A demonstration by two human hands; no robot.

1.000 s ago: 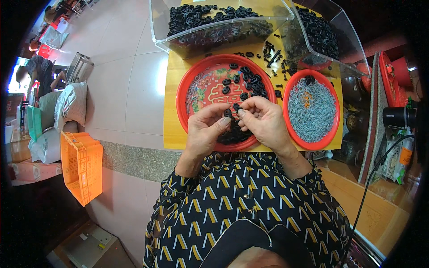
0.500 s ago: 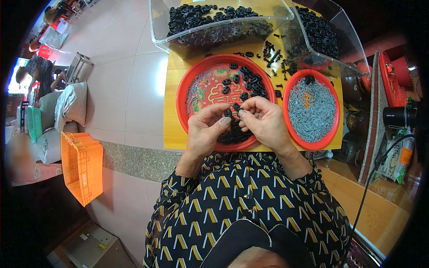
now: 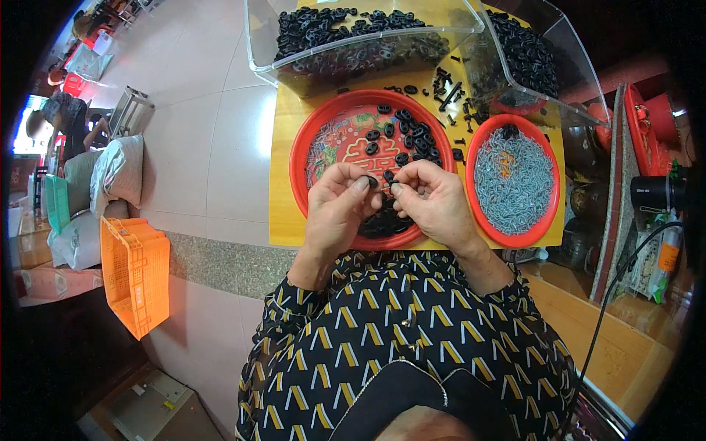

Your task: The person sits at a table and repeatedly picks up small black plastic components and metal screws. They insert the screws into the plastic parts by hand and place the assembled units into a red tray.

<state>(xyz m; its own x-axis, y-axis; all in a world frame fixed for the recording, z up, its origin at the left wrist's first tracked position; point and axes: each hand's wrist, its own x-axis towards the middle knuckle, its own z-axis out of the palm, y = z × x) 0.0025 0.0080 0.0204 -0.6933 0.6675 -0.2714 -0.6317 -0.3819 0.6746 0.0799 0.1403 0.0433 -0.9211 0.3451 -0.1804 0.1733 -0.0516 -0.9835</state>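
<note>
Over the round red tray (image 3: 298, 158), both hands work close together. My left hand (image 3: 338, 200) is closed in a pinch on a small black oval plastic piece (image 3: 371, 181). Thumb and forefinger of my right hand (image 3: 432, 200) pinch another black two-hole plastic piece (image 3: 389, 176), just right of the first. Similar loose black pieces (image 3: 419, 140) lie on the tray's right side. Below my hands a darker pile of black pieces (image 3: 384, 223) is partly hidden. To the right, a smaller red tray (image 3: 476, 209) holds many silvery screws (image 3: 515, 184).
Two clear plastic bins (image 3: 368, 38) (image 3: 526, 55) full of black pieces stand at the table's far side. Loose black parts (image 3: 448, 92) lie beside them on the yellow tabletop (image 3: 283, 213). An orange crate (image 3: 136, 275) is on the left; a black cable (image 3: 607, 294) hangs at right.
My left hand has turned slightly, and the black piece in it has tilted and moved a little left, away from the right hand's piece. The right hand stays nearly in place.
</note>
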